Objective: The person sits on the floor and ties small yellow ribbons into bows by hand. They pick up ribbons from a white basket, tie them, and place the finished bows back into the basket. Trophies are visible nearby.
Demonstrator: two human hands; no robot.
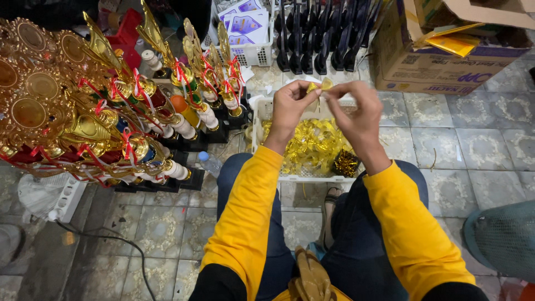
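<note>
Both the left hand (288, 106) and the right hand (356, 108) pinch a small gold ribbon bow (319, 86), fingers closed. A white basket (257, 114) of gold ribbon sits at six o'clock below it.

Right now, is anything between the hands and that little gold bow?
Nothing visible. The left hand and right hand both pinch the gold bow directly, above the basket of gold ribbon.

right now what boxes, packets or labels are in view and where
Cardboard box: top right on the tiled floor, brown, flaps open, blue print on its side.
Yellow packets: inside that box, flat and shiny.
Printed packets: top centre in a white basket, white with purple panels.
</note>
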